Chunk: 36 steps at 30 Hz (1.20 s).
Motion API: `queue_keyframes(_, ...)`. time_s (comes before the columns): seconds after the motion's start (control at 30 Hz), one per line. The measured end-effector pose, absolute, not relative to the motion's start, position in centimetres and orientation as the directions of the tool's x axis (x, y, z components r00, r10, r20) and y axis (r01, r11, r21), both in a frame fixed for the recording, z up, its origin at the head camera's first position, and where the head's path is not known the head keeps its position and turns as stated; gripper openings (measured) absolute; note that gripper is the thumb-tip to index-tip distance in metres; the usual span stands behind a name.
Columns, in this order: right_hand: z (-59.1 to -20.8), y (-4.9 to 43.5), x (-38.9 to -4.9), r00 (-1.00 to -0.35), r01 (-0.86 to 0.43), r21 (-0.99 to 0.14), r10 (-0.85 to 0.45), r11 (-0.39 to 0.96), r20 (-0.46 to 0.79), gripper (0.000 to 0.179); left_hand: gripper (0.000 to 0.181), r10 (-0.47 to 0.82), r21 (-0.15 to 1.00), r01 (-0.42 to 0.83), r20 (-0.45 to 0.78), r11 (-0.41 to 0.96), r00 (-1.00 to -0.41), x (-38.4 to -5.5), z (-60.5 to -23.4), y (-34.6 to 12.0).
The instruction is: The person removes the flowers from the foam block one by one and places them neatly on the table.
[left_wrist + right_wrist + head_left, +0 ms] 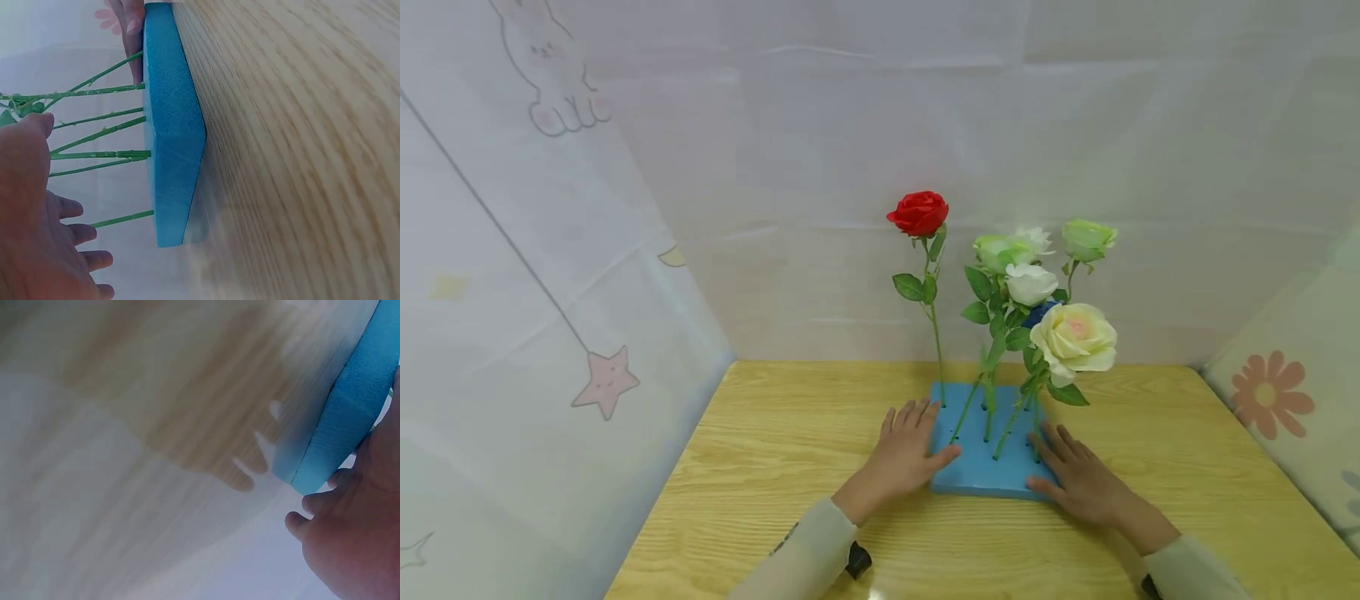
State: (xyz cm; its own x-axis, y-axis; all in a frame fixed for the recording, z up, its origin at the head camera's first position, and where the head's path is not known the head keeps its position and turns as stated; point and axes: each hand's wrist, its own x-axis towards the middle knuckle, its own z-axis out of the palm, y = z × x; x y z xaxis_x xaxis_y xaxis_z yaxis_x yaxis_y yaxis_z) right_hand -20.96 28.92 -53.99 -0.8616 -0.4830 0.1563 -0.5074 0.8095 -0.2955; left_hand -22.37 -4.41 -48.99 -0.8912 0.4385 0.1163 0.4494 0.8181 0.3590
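A blue foam block [977,479] lies flat on the table with several artificial flowers standing in it by green stems. A red rose [919,214] rises from its far left corner. Clustered to the right are a cream rose [1075,337], a white rose [1030,284], pale green roses [1087,240] and a partly hidden blue flower [1041,313]. My left hand [904,446] is at the block's left edge, fingers extended and thumb apart. On the opposite side, my right hand [1078,479] has its fingers spread at the right edge; the right wrist view shows it against the foam.
The wooden table [760,467] reaches back to a pale hanging cloth [805,167], which also encloses both sides. A small black object [857,560] shows beside the left sleeve [820,542].
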Motion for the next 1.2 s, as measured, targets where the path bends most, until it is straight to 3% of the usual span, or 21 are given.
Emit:
queue_keyframes(0.4,-53.6,26.6,-20.8,-0.860,-0.508,-0.292,-0.494,0.810,0.126,0.075,0.073,0.381,0.626,0.402,0.176,0.668,-0.908,-23.0,-49.4,-4.8)
queue_keyframes(0.67,-53.7,26.9,-21.2,-0.863,-0.500,-0.303,-0.497,0.811,0.094,0.079,0.060,0.368,0.807,0.366,0.200,0.464,-0.908,-23.8,-49.8,-4.0)
queue_keyframes(1.2,-52.3,26.2,-20.6,-0.871,-0.487,-0.261,-0.487,0.833,0.071,0.079,0.040,0.381,0.847,0.372,0.223,0.380,-0.897,-24.1,-49.5,-3.6)
